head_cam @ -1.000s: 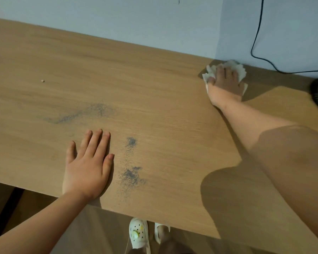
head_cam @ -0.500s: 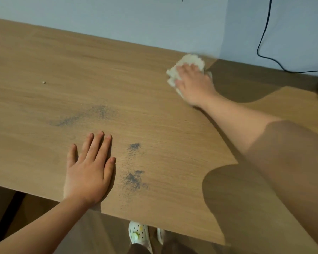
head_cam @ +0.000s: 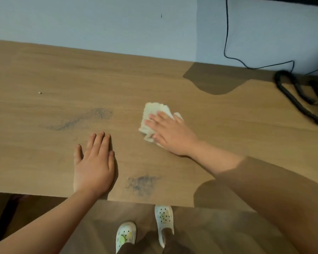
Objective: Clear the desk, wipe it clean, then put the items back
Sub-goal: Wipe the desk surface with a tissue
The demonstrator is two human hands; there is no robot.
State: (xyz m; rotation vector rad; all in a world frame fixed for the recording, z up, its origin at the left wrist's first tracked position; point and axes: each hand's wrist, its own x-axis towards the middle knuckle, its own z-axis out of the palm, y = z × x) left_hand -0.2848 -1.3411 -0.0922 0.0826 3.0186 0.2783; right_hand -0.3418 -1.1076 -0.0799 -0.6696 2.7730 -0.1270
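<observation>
The wooden desk (head_cam: 44, 74) fills the view. My right hand (head_cam: 170, 134) lies flat with straight fingers on a white crumpled cloth (head_cam: 154, 111) in the middle of the desk and presses it down. My left hand (head_cam: 94, 162) rests flat and open on the desk near the front edge, holding nothing. A grey dust smear (head_cam: 84, 119) lies left of the cloth. A second dust patch (head_cam: 140, 184) sits at the front edge between my hands. A tiny crumb (head_cam: 40, 92) lies far left.
A black coiled cable (head_cam: 294, 99) lies at the right end of the desk, and a thin black wire (head_cam: 226, 33) hangs down the blue wall behind. Below the front edge are the floor and my white clogs (head_cam: 163, 217).
My right hand has dragged the cloth from the back edge by the wall toward the middle front of the desk. One small dust spot is gone. My left hand stays put.
</observation>
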